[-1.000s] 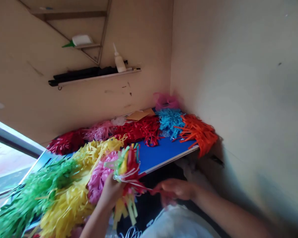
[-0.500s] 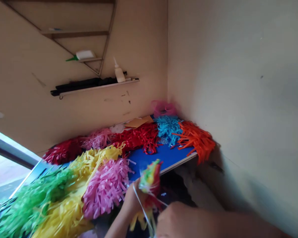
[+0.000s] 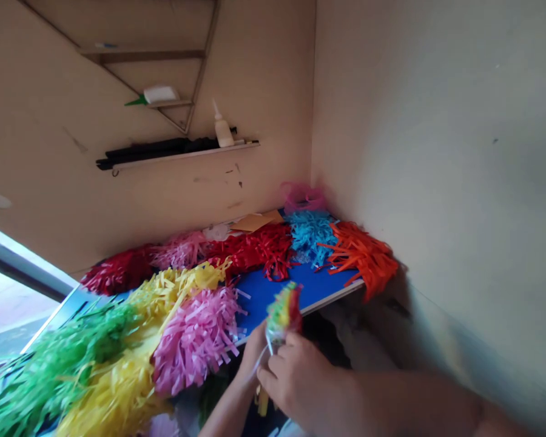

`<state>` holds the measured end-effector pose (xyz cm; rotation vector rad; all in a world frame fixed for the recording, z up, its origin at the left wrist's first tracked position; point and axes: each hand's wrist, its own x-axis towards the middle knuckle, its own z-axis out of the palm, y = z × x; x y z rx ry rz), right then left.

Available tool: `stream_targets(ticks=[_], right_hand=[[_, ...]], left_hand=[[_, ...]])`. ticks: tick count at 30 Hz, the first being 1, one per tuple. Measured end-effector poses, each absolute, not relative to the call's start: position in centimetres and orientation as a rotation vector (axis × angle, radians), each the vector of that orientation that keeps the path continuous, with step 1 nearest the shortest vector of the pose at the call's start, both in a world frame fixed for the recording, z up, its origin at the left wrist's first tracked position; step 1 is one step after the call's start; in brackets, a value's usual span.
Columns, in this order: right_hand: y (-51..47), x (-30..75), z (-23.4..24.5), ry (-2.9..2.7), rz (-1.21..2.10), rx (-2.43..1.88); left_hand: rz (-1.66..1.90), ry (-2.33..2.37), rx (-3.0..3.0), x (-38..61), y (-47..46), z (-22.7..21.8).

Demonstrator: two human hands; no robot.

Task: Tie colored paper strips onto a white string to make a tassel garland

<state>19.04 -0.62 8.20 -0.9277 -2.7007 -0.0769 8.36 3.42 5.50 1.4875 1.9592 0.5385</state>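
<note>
The right hand (image 3: 295,379) is curled nearly shut around the gathered base of a small striped paper tassel (image 3: 282,314) in green, yellow and red, which sticks up from its grip just beside the front edge of the blue table (image 3: 266,297). The left hand (image 3: 255,358) sits close under the right, touching the tassel's base, but its fingers are hidden, so I can't tell how far it is closed. A white thread (image 3: 264,352) runs down from the tassel between the hands.

Along the table's front edge, to the left of the hands, lie a big pink paper tassel (image 3: 195,343), a yellow one (image 3: 118,388) and a green one (image 3: 59,358). Along its back edge are dark red (image 3: 118,271), light pink (image 3: 179,250), red (image 3: 255,249), blue (image 3: 310,235) and orange (image 3: 361,260) tassels. A brown paper sheet (image 3: 250,223) lies at the back of the table, and a glue bottle (image 3: 222,130) stands on a shelf (image 3: 182,153) above it.
</note>
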Motion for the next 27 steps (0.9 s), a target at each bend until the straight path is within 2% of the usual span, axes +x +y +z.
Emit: stream_targets(ticks=[4,7,10,17,21,27], right_hand=[[-1.8,21.4,4.8,-2.399,0.021,-0.941],[0.5,22.9,2.1,-2.093,0.347,-1.141],[2.5,23.2,0.9,-1.912,0.676,-1.162],[6.2,27.0,2.6,-1.499,1.279,-1.081],[8.7,28.2,2.8,-1.347,1.338,-1.090],[5.8,22.3,0.2,-1.260,1.403,-0.993]], left_hand=[[0.724,1.471,1.239,5.8,3.4,4.9],[0.905,1.142,0.927,5.6,2.9,4.1],[0.969,0.926,0.676,6.5,3.2,3.5],[1.006,0.886,0.547,5.7,3.8,2.5],[1.004,0.864,0.536,5.3,3.4,2.2],[1.147,0.835,0.465,8.1,4.2,2.3]])
